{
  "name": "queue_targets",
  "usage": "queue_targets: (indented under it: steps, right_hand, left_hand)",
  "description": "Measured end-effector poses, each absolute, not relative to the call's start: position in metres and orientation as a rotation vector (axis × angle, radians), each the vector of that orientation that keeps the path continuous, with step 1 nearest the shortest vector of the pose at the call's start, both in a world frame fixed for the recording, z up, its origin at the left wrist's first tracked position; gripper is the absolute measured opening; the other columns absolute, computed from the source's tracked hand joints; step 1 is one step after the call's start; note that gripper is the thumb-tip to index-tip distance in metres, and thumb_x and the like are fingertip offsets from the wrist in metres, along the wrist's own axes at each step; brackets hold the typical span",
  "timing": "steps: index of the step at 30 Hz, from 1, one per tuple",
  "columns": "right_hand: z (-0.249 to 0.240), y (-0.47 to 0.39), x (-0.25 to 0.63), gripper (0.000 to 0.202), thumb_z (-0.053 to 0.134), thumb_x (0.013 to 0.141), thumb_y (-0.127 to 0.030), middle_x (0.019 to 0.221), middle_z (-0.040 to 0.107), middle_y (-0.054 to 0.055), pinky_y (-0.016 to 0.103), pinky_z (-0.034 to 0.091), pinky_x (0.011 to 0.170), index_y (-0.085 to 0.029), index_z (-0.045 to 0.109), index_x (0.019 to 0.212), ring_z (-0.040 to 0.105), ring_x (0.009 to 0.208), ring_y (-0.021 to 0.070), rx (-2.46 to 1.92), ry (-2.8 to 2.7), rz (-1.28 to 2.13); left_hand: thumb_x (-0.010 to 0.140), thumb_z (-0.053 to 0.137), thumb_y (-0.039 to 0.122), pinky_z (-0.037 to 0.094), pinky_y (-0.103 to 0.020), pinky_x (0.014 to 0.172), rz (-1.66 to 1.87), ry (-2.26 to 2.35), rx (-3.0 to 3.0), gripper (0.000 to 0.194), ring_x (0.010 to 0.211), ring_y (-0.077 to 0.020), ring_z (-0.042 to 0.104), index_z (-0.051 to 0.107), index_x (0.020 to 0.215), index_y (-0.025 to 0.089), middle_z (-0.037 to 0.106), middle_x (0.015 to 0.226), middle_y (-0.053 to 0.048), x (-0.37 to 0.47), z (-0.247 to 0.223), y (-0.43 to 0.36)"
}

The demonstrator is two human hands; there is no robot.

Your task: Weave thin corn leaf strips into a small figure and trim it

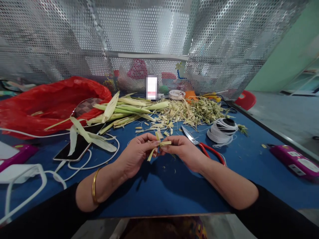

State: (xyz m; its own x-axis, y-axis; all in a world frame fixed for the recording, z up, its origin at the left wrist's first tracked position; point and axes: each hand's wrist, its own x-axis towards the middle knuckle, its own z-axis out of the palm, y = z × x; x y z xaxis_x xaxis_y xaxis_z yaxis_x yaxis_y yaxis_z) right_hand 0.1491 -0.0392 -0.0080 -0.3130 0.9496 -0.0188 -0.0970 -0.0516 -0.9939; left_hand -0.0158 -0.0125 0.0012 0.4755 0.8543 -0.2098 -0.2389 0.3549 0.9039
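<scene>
Pale strips [165, 143] cross between the pinching fingers [147, 137].

Under right hand [184, 149]: blue tabletop [254, 149], dark-edged at far right. Beyond hand: perforated metal panel [142, 33], stands upright, catches light in bright vertical streaks; crossed by pale strip [153, 57]. Farther right of hand: pale green wall [296, 53]; grey floor [281, 109], shows faint sheen; red seat-like piece [246, 100] past table edge.

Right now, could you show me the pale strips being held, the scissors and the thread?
Strips [166, 143]: head view, on the end pointing right.
Scissors [190, 136]: head view, on the metal blades.
Thread [219, 135]: head view, on the white windings.
</scene>
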Motion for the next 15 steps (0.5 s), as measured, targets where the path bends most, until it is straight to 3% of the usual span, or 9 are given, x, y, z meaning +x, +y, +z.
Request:
queue_targets:
  steps: [8, 15]
  right_hand:
    - [-0.0072, -0.0423, 0.1474, 0.013, 0.063, 0.075, -0.029, 0.074, 0.066, 0.002, 0.028, 0.043, 0.071, -0.016, 0.067, 0.075, 0.057, 0.070, 0.0145, -1.147, -1.531, 1.139]
    - [-0.0131, -0.0409, 0.1451, 0.007, 0.065, 0.068, -0.023, 0.065, 0.064, -0.001, 0.027, 0.045, 0.066, -0.016, 0.065, 0.070, 0.057, 0.062, 0.0124, -1.087, -1.237, 1.454]
  left_hand:
    - [0.064, 0.077, 0.015, 0.046, -0.018, 0.053, 0.801, 0.829, 0.849, 0.017, 0.047, -0.0062, 0.053, 0.061, 0.069, 0.014, 0.060, 0.056, 0.002, -0.0150, -0.0039, -0.0113]
    - [0.069, 0.072, 0.010, 0.048, -0.018, 0.053, 0.713, 0.843, 0.845, 0.012, 0.049, -0.0075, 0.055, 0.061, 0.070, 0.013, 0.062, 0.058, 0.000, -0.0134, -0.0054, -0.0100]
